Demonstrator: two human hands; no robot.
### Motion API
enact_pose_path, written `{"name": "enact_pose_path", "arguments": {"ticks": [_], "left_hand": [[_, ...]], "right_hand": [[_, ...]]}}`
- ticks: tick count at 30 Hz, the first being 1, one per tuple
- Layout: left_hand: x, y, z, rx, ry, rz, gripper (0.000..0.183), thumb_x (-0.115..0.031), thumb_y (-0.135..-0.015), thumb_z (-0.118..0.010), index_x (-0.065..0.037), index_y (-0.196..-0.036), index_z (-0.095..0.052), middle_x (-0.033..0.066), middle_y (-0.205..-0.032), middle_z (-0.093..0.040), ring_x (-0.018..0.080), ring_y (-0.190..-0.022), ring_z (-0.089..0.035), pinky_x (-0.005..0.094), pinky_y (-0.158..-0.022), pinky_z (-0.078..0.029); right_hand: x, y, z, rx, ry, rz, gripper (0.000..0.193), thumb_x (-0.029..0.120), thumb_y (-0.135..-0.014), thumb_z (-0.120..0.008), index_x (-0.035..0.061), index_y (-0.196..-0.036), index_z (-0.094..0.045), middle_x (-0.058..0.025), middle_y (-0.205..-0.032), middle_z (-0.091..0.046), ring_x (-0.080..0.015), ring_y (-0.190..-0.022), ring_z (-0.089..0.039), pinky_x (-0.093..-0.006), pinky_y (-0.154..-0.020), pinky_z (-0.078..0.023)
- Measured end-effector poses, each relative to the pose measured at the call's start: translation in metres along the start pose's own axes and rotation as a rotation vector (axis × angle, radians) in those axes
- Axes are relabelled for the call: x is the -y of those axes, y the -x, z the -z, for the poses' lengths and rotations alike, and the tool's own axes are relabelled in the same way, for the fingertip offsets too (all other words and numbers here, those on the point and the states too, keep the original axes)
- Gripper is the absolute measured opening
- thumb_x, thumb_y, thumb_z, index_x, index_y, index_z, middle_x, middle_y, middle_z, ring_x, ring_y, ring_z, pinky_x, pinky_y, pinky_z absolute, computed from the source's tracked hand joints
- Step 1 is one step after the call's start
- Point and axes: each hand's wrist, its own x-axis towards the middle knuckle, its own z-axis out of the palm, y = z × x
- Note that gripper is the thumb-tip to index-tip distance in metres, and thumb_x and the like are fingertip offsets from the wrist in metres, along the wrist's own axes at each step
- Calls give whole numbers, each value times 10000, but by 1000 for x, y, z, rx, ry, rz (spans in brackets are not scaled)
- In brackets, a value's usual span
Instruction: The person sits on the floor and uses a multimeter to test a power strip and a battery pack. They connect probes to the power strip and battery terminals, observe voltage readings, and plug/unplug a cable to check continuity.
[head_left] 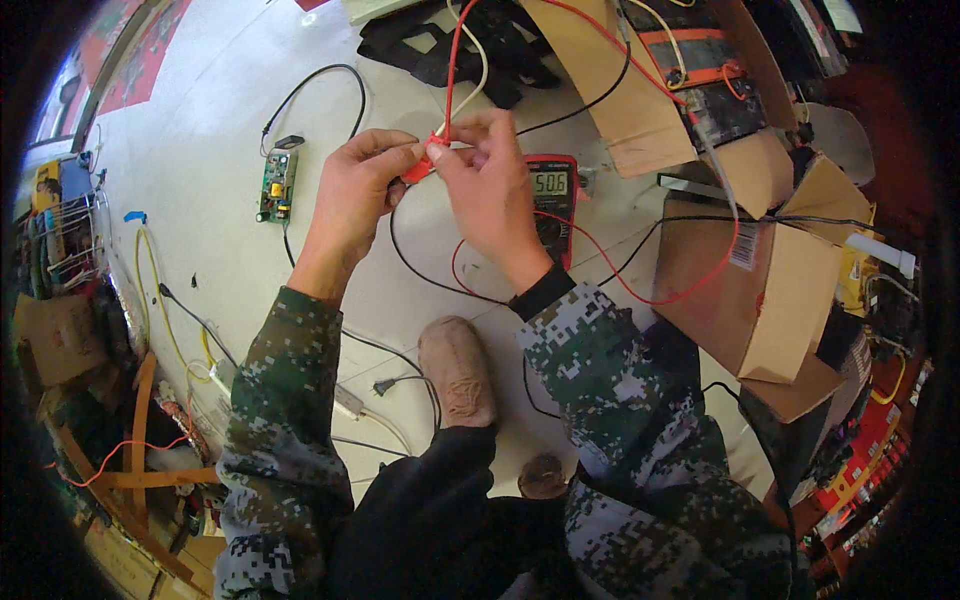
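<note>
Both hands meet at the upper middle over the floor, fingertips almost touching. My left hand [362, 195] is closed, pinching a small bright red piece [420, 168] that looks like tape or a connector; I cannot tell which. Pressed on the same piece from the other side are the thumb and fingers of my right hand [492, 195]. A thick red cable [451, 85] and a white cable [484, 75] come down from above to it. Beside my right hand, partly hidden by it, lies a red and black multimeter [550, 188] with its display lit.
A green circuit board [278, 185] with a black lead lies left of my hands. At right stand an opened cardboard box [710, 270] and another box holding batteries [715, 105]. Thin test leads [650, 298] cross the floor. A plug [385, 385] lies by my shoe [457, 370].
</note>
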Motion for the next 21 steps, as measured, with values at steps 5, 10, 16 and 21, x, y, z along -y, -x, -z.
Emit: {"name": "enact_pose_path", "arguments": {"ticks": [5, 10, 16, 21], "left_hand": [[1, -3, 1, -23, 42, 7, 149, -107, -928, -704, 7, -1021, -678, 24, -859, -669, 54, -642, -490, 207, -547, -357], [5, -6, 5, -6, 72, 0, 166, -116, -934, -701, 1, -1042, -656, 38, -886, -668, 54, -620, -477, 206, -532, -346], [14, -6, 20, 219, 430, 6, 298, -175, -995, -523, 23, -1203, -603, 150, -1046, -716, 156, -753, -562, 280, -715, -470], [23, -3, 25, 281, 407, 14, 312, -151, -983, -493, 41, -1214, -579, 195, -1222, -680, 188, -943, -567, 328, -882, -470]], "right_hand": [[1, 3, 8, 214, 260, 250, 435, 72, -849, -760, 10, -1259, -628, -127, -1138, -688, -224, -1035, -689, -356, -944, -555], [0, -1, 6, 188, 110, 132, 301, 118, -868, -771, 17, -1144, -708, -126, -1012, -716, -246, -897, -704, -343, -830, -567], [4, -11, 11, 143, -80, -100, 349, 181, -978, -735, -53, -1235, -712, -66, -1064, -749, -115, -950, -697, -267, -867, -566], [4, -18, 8, 97, -294, -212, 338, 203, -1025, -684, -52, -1247, -702, -102, -1148, -740, -165, -1019, -713, -289, -936, -586]]}}
